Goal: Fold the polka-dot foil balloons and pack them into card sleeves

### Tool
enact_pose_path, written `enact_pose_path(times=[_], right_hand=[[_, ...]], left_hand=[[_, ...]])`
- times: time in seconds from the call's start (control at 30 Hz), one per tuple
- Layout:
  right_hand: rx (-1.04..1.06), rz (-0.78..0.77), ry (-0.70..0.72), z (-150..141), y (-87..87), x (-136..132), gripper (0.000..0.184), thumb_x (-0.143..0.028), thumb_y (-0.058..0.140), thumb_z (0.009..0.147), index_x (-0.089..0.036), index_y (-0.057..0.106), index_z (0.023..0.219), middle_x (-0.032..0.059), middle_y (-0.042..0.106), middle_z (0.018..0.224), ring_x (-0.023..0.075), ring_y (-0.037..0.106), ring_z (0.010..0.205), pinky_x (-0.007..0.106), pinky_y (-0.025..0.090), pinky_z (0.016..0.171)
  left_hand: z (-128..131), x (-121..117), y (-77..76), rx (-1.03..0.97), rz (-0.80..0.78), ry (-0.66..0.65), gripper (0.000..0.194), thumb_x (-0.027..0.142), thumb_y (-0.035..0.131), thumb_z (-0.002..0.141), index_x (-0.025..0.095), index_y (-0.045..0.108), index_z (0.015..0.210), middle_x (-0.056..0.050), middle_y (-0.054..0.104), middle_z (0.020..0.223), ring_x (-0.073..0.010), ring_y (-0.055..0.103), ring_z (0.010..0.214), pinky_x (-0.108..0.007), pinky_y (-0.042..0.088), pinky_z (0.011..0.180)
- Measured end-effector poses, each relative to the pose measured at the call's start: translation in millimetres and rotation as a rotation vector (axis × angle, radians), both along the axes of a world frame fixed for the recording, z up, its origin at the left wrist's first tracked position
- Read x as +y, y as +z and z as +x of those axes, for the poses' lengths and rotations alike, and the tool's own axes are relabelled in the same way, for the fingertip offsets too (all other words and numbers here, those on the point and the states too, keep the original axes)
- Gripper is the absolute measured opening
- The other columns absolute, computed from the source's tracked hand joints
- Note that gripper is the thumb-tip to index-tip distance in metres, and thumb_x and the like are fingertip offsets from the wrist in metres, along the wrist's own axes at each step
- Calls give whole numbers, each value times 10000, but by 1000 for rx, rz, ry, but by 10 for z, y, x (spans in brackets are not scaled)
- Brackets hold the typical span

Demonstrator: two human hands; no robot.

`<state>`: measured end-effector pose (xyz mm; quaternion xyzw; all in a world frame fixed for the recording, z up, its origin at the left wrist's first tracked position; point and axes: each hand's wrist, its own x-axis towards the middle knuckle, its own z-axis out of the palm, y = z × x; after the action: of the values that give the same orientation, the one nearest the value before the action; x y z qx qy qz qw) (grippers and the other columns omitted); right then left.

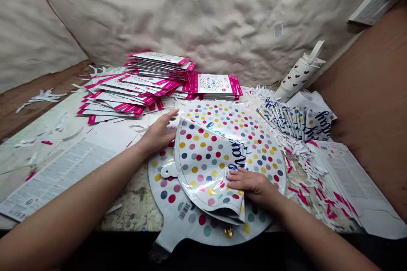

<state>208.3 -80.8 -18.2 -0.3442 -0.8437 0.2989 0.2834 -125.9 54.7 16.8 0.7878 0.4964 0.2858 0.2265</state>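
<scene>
cam: head-worn | aim: fwd + down (close range) | frames: foil balloons

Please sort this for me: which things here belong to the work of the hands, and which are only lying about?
In the work: left hand, right hand, polka-dot foil balloon.

Lying about: pink-edged balloon packets, folded script-print balloons, white-and-pink paper scraps, heart-print bottle, printed paper sheet.

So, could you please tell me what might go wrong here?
The folded foil balloon under the right hand could slip on the flat balloon beneath or crease. The left hand sits near the stacked pink-edged packs, which might topple if bumped.
</scene>
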Motion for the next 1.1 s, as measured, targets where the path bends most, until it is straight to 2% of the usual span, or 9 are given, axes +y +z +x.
enact_pose_path(times=[0.13,0.3,0.47,0.57,0.6,0.63,0.8,0.97,1.1], right_hand=[[5,-5,2,11,8,13,238,-199,559,836,-252,660,1045,49,663,1079,182,592,1062,409,411,1008],[26,63,-23,29,-16,18,253,-159,549,830,-246,666,1037,47,673,1057,174,609,1032,367,435,991],[30,94,-18,19,2,40,243,-160,551,825,-235,671,1022,52,679,1046,166,615,1023,348,432,990],[-1,80,-7,4,15,38,230,-175,541,833,-231,674,1012,56,679,1048,165,613,1028,347,433,987],[-14,72,-4,6,27,32,237,-171,531,836,-233,672,1015,55,677,1054,164,610,1033,349,429,988],[-27,60,1,15,46,25,254,-155,518,837,-237,668,1024,53,674,1062,164,605,1042,356,419,997],[-20,-160,21,215,249,114,426,-78,501,764,-260,606,1134,34,569,1247,187,475,1205,392,356,1043],[44,-104,-488,354,287,532,389,-213,560,782,-264,565,1168,55,557,1241,218,484,1188,417,415,991],[-31,77,-329,210,213,786,431,-192,562,778,-260,543,1203,53,557,1246,197,503,1163,390,408,998]], left_hand=[[236,268,-36,37,-18,-60,517,340,585,690,196,526,1183,-43,633,1051,-192,594,936,-279,481,801],[64,354,-69,179,9,118,200,305,548,706,171,657,807,-61,661,831,-249,606,806,-362,470,752],[55,251,127,294,332,268,343,282,397,832,111,586,1062,-139,598,1043,-307,510,1048,-495,359,924],[455,-34,129,379,330,-138,349,315,378,866,197,574,1130,-49,627,1093,-191,547,1049,-325,405,943],[605,-149,90,446,305,-364,388,322,354,882,190,532,1200,-64,594,1182,-194,516,1117,-326,385,973],[738,-258,37,475,294,-438,417,347,346,892,190,496,1248,-71,541,1266,-205,456,1197,-346,340,1018],[955,-504,-212,656,92,-271,776,588,296,858,57,192,1415,-169,174,1474,-311,116,1363,-481,165,1085],[897,-460,-213,673,23,-258,804,637,235,846,93,136,1431,-139,96,1490,-287,61,1371,-458,117,1098],[925,-481,-185,678,29,-247,804,638,233,846,96,134,1431,-135,94,1491,-276,64,1373,-448,118,1099]])
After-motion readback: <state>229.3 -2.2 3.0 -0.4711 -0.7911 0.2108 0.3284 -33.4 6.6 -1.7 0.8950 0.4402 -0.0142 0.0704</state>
